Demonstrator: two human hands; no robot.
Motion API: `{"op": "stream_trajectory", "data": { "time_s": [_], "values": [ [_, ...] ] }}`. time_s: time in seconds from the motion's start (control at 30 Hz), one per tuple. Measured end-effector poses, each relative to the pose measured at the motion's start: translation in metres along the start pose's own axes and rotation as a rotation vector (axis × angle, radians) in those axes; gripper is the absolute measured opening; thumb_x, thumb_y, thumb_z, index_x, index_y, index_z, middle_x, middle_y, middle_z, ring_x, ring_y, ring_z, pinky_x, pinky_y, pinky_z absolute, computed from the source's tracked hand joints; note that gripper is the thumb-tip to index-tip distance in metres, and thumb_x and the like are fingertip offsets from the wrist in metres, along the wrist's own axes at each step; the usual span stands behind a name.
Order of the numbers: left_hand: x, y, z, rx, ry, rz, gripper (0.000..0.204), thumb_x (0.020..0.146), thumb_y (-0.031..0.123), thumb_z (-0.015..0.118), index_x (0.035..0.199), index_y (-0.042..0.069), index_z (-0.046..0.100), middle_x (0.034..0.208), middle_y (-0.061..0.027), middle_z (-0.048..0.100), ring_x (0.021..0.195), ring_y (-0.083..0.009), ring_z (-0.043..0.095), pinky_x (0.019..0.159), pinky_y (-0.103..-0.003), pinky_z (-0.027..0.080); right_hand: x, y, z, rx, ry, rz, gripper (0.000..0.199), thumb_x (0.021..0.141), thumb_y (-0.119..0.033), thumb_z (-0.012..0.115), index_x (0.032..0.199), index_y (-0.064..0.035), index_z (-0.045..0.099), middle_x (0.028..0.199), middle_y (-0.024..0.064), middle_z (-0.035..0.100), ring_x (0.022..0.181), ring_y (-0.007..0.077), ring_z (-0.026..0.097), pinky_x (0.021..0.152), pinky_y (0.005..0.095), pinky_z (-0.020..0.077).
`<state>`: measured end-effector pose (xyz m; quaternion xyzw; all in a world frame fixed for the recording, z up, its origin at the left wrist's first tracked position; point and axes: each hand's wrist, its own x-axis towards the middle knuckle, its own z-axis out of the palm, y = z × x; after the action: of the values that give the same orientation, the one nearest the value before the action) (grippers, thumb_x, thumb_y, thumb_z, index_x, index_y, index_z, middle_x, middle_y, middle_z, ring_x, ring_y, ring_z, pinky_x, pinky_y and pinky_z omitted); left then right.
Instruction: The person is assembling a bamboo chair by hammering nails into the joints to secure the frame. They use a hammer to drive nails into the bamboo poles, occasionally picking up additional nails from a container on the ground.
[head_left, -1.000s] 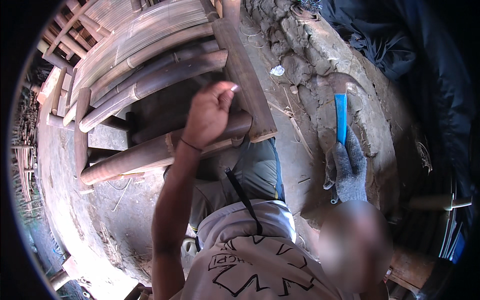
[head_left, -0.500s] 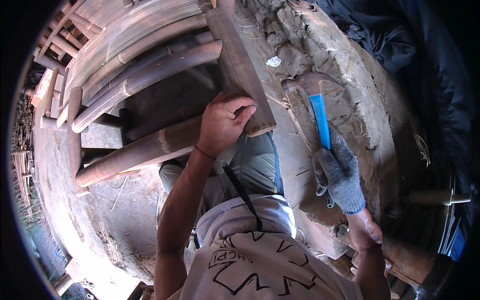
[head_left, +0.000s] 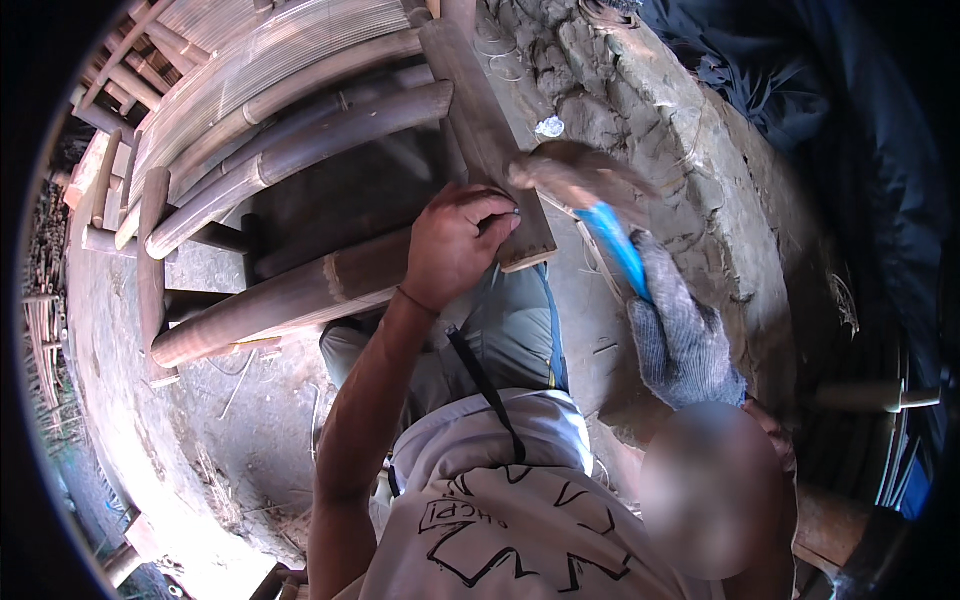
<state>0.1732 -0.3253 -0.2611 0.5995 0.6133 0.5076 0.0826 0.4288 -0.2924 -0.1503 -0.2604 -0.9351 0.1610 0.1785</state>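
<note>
My bare left hand [head_left: 450, 240] rests on the flat bamboo post [head_left: 480, 130] at the near right corner of a bamboo piece of furniture [head_left: 270, 290]. Its thumb and forefinger are pinched together over the post's face, with a tiny greyish tip showing between them, too small to name. In a grey knitted glove, my right hand [head_left: 685, 335] grips a hammer by its blue handle [head_left: 617, 248]. The hammer's head is blurred by motion and lies just right of the post, close to my left fingertips.
Rough, uneven ground or stone [head_left: 670, 130] runs along the right, with a crumpled white scrap [head_left: 549, 127] on it. Dark cloth [head_left: 800, 90] hangs at the far right. My knees [head_left: 510, 330] are below the post. Bamboo pieces lie at the lower right.
My right hand has swung the hammer leftward, bringing its head from over the ground to beside the post. My left hand keeps its pinch in nearly the same place.
</note>
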Motion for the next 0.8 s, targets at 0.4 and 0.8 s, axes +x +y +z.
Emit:
{"op": "stream_trajectory", "data": {
  "time_s": [0.4, 0.8],
  "values": [
    [-0.022, 0.002, -0.025, 0.730, -0.187, 0.103, 0.088, 0.050, 0.073, 0.078, 0.098, 0.001, 0.063, 0.103, -0.0110, 0.057, 0.098, -0.0278, 0.051, 0.084, -0.041, 0.042, -0.028, 0.011, 0.038, 1.201, 0.253, 0.900, 0.043, 0.104, -0.021, 0.050, 0.145, -0.0146, 0.039, 0.068, -0.0004, 0.048, 0.048, 0.0074, 0.044, 0.040, 0.0239, 0.0395],
    [-0.016, -0.003, -0.021, 0.732, -0.243, 0.178, 0.067, 0.057, 0.061, 0.077, 0.087, 0.003, 0.062, 0.093, -0.0098, 0.051, 0.092, -0.0261, 0.049, 0.079, -0.039, 0.040, -0.051, 0.017, 0.086, 1.304, -0.091, 1.032, 0.045, 0.101, -0.017, 0.046, 0.145, -0.0124, 0.038, 0.062, -0.0028, 0.041, 0.043, 0.0068, 0.040, 0.038, 0.0242, 0.0377]
  ]
}}
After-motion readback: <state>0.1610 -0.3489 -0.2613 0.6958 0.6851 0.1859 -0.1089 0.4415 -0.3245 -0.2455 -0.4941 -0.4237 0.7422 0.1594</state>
